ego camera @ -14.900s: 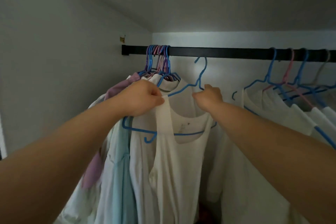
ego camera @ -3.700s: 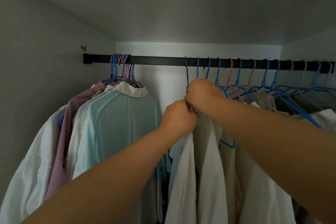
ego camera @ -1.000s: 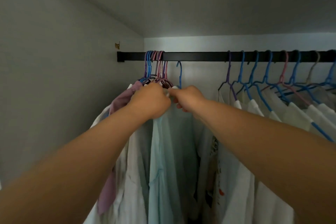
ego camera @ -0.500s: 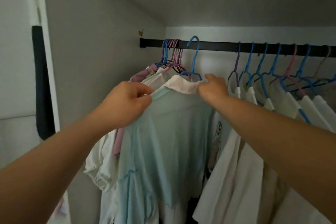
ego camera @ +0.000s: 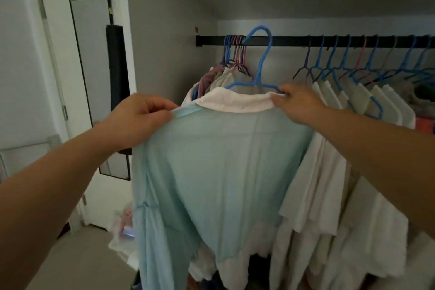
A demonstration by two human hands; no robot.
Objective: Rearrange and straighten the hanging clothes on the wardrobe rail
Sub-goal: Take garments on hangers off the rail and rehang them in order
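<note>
Both hands hold the pale blue shirt (ego camera: pixel 219 162) in front of the rail (ego camera: pixel 289 41): left hand (ego camera: pixel 138 117) pinches its shoulder, right hand (ego camera: pixel 297 103) grips the blue hanger (ego camera: pixel 259 70), whose hook sits over a bare stretch of rail between two bunches of hangers.

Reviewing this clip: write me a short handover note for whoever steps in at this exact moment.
Left hand pinches the left shoulder of the light blue garment. Right hand grips its white collar and the right end of the blue hanger.
The hanger's hook sits at the black rail, in the gap between the bunched hangers on the left and the spread row of white shirts on the right; whether it bears on the rail cannot be told.
Done: right row evenly spaced.
Left: settle this garment, then spread the left bunch.
</note>
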